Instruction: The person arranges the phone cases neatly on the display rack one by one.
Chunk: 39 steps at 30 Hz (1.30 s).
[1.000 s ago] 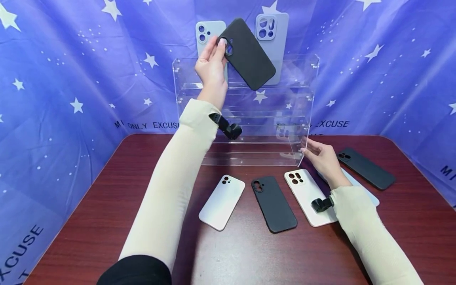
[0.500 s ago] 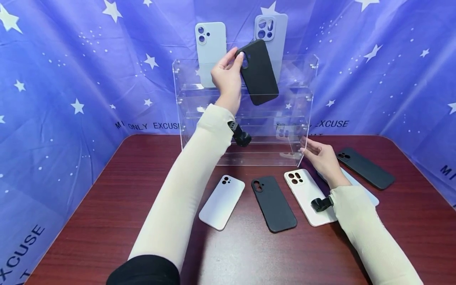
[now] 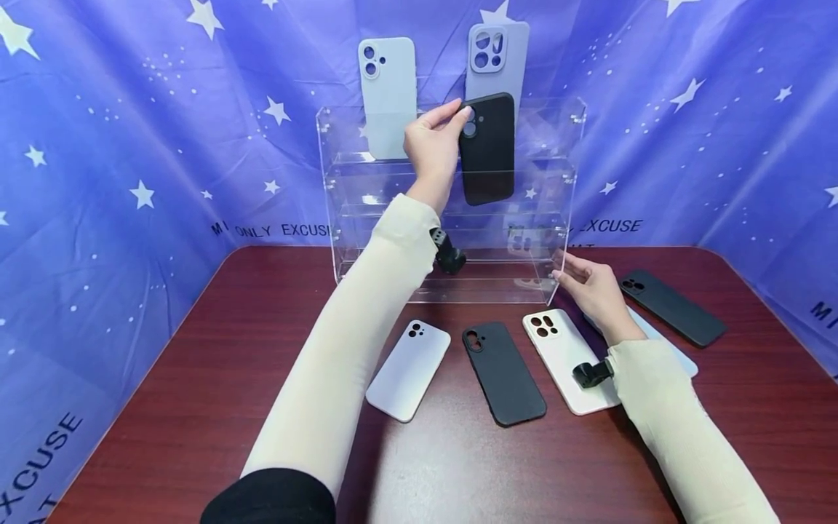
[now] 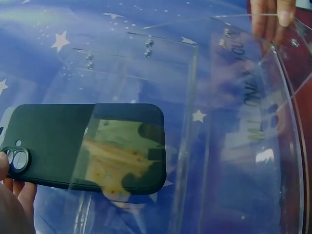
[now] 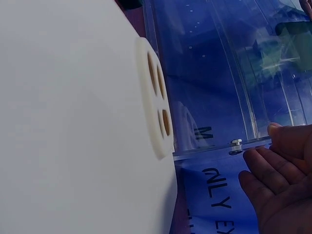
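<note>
My left hand pinches a black phone case by its camera-hole corner. The case stands nearly upright, its lower part behind a clear front strip of the acrylic display stand. In the left wrist view, that strip covers the lower half of the black case. On the stand's top tier are a pale phone case at left and a lavender-grey phone case at right, the latter partly hidden by the black one. My right hand holds the stand's right side edge between thumb and fingers.
On the table before the stand lie a white case, a black case and a cream case. Under my right forearm a light blue case is partly hidden. Another dark case lies far right.
My left hand has moved right and down with the black phone case, turning it from slanted to nearly upright as its lower end went behind the clear strip. My right hand has stayed put.
</note>
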Available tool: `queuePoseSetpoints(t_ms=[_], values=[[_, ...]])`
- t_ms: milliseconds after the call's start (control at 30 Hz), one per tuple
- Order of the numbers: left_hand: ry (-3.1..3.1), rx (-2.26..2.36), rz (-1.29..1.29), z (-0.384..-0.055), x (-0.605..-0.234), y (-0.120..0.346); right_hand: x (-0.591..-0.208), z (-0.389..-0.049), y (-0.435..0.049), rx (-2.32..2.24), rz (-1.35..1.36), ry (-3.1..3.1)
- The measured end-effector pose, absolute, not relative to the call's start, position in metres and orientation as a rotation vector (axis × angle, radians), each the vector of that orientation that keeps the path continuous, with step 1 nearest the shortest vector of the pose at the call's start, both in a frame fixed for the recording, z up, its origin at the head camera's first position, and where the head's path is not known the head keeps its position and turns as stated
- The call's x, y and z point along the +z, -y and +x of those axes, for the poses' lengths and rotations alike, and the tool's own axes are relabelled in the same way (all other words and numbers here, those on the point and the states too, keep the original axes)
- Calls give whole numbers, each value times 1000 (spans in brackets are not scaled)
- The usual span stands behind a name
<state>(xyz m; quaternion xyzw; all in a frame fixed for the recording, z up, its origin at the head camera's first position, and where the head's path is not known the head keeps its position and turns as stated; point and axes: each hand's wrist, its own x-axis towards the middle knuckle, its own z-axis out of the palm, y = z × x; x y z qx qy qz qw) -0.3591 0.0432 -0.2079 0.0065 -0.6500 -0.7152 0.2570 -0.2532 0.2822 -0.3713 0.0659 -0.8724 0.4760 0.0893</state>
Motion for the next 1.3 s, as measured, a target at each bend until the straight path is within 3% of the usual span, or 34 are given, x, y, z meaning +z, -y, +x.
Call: queuePoseSetpoints(t_ms=[567, 900, 1300], values=[[1783, -1692, -61, -359, -222, -58, -371, -253, -285, 1419, 208, 2584], [1744, -1698, 69, -356, -224, -69, -372, -254, -282, 1427, 201, 2587], [1714, -1836, 7, -351, -223, -61, -371, -254, -285, 1398, 175, 2626]])
